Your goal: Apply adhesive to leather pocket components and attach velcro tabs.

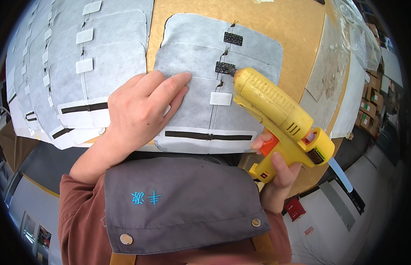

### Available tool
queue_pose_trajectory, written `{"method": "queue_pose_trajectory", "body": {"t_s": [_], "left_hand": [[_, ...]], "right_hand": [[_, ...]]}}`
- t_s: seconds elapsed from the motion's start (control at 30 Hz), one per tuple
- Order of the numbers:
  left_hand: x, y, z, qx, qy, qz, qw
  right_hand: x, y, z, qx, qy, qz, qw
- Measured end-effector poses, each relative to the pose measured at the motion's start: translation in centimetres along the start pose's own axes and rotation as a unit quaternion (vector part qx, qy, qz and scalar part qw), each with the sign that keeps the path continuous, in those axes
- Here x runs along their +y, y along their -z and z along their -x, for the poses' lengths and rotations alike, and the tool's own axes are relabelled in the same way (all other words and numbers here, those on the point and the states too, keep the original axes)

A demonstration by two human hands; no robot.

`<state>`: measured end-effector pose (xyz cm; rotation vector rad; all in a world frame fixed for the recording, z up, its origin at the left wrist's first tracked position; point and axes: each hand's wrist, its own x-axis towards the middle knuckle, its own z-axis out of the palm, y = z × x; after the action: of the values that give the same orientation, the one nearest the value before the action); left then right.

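Observation:
My right hand (281,173) grips a yellow hot glue gun (274,104), one finger at its orange trigger (270,145). The dark nozzle points left, right at the lower of two black textured patches (225,67); whether it touches cannot be told. These patches sit on overlapping grey fabric panels (187,101), with a white rectangular tab (221,98) nearer me. On the panels' left side rests my left hand (141,104), fingers curled, index finger and thumb reaching forward. A sliver of white shows between thumb and finger; what it is stays hidden.
More overlapping grey panels (117,57) with white tabs lie to the left. Brown board (298,26) covers the table, with a stained grey sheet (327,66) and clear plastic (357,31) at right. A pale glue stick (341,175) juts from the gun's back. Cartons (371,106) stand beyond.

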<state>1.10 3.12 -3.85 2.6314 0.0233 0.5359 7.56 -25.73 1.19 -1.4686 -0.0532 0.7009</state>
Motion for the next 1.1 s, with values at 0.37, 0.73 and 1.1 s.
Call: {"method": "queue_pose_trajectory", "body": {"t_s": [0.37, 0.73, 1.1], "left_hand": [[-0.2, -0.1, -0.1, 0.007, -0.006, 0.006, 1.0], [-0.2, -0.3, 0.2, 0.005, -0.007, -0.003, 1.0], [0.4, -0.3, -0.3, 0.001, 0.002, 0.013, 1.0]], "right_hand": [[0.4, 1.3, -0.2, -0.003, 0.009, 0.011, 1.0], [0.4, 0.0, 0.2, 0.057, 0.017, 0.058, 0.997], [0.6, 1.5, 0.6, 0.026, -0.011, -0.04, 0.999]]}}
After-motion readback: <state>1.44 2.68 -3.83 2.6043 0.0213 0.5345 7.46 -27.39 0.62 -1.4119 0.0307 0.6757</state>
